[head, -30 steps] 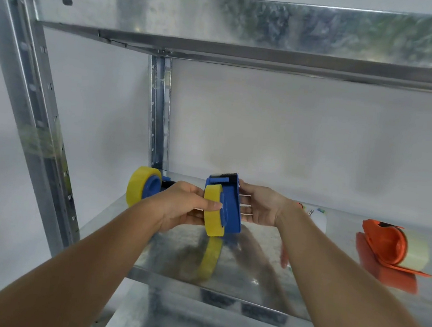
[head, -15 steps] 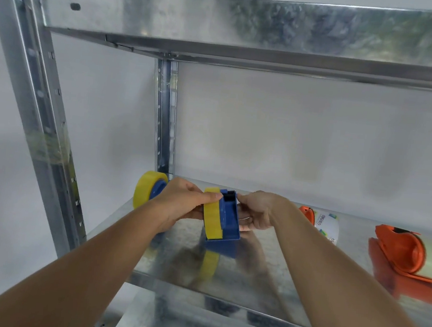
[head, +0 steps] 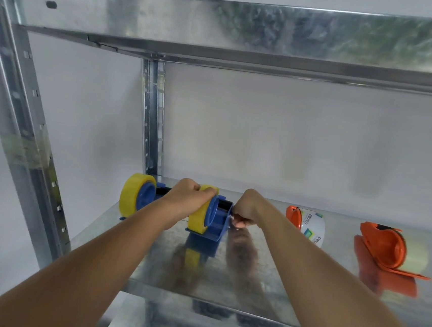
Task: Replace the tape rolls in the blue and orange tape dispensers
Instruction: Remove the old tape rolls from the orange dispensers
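Note:
A blue tape dispenser (head: 216, 221) with a yellow tape roll (head: 197, 218) on it rests on the metal shelf (head: 264, 278). My left hand (head: 183, 199) grips the top of it over the yellow roll. My right hand (head: 244, 209) is closed at the dispenser's front end, fingers pinched at its edge. A second blue dispenser with a yellow roll (head: 136, 196) stands behind to the left. Two orange dispensers sit to the right: one (head: 306, 223) holds a white printed roll, the far one (head: 388, 249) holds a pale clear roll.
The upper shelf's metal beam (head: 248, 34) runs overhead. A slotted steel upright (head: 18, 123) stands at the left front, another (head: 153, 120) at the back corner. A white wall closes the back. A lower shelf shows below the front edge.
The blue dispenser has come down from the air onto the shelf and turned side-on. My left hand shifted to its top; my right hand closed at its front end.

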